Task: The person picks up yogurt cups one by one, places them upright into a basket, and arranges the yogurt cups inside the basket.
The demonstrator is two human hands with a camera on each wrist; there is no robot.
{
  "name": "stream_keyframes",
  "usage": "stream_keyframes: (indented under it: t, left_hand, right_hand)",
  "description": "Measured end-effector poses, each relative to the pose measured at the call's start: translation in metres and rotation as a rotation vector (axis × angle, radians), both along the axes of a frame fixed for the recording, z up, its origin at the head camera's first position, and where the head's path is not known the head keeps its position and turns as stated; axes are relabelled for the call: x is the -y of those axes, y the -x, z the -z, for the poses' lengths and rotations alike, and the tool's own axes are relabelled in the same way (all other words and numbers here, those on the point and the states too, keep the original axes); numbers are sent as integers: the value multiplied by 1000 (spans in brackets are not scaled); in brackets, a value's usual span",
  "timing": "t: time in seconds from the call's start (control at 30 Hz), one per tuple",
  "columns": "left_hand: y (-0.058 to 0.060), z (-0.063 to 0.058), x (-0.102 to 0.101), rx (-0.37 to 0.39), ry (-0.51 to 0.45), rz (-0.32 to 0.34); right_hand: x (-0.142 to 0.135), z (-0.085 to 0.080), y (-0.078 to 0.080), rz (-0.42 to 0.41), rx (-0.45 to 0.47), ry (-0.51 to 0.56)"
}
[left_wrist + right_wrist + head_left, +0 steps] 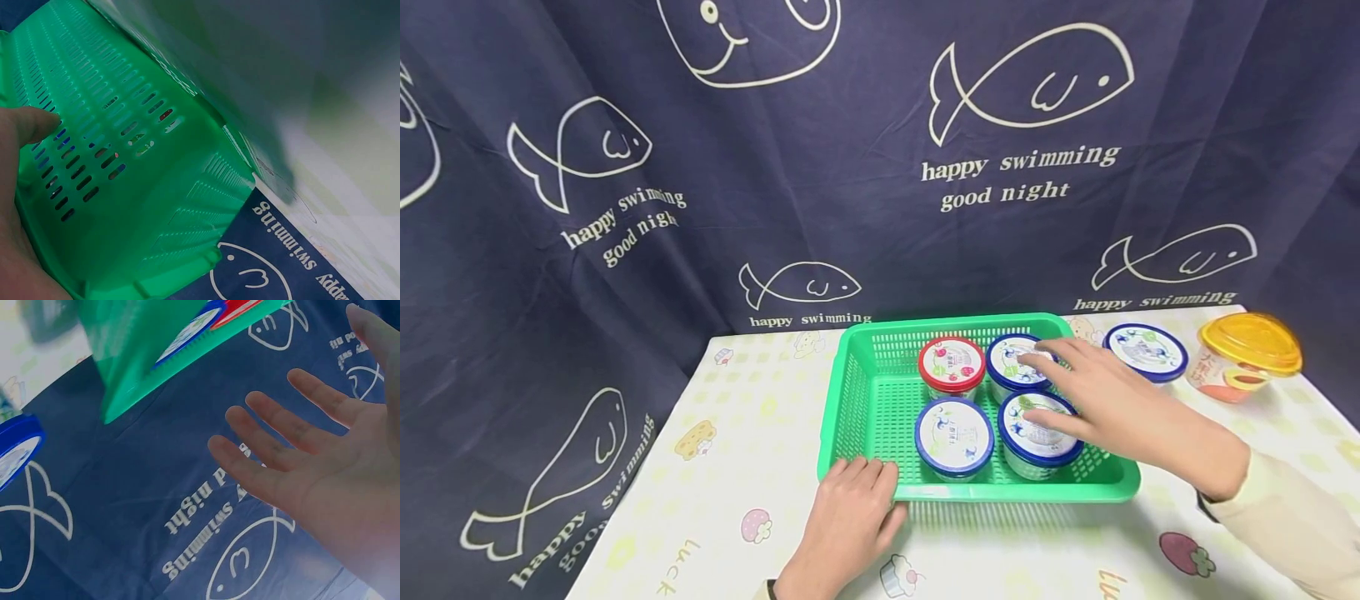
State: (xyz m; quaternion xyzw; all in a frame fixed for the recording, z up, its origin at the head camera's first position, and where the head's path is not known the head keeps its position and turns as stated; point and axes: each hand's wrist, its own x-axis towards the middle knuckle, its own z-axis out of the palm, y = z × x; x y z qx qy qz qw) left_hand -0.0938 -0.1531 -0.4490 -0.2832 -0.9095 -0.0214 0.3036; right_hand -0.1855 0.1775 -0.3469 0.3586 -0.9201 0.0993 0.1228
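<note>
A green plastic basket holds several lidded tubs. A red-lidded tub stands at the back with a blue-lidded tub beside it. In front are a blue-lidded tub and another blue-lidded tub. My left hand grips the basket's near left rim, fingers over the edge, and in the left wrist view its thumb lies against the outer wall. Above the two right-hand tubs hovers my right hand; its fingers are spread and hold nothing in the right wrist view.
Right of the basket stand another blue-lidded tub and a cup with an orange lid. A patterned cloth covers the table. Behind it hangs a dark blue curtain printed with fish.
</note>
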Motion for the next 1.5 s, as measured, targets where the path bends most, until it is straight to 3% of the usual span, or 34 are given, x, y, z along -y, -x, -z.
stream_keyframes:
  t: [0.37,1.0,1.5]
  left_hand:
    - [-2,-1,1,26,11,-27]
    - [1,-1,-1,5,1,-12]
    - [2,1,-1,-3,-13,-2]
  right_hand:
    - [-30,7,11,27,-77,93]
    - [-85,13,36,221,-19,133]
    - [-122,22,58,234,-117,180]
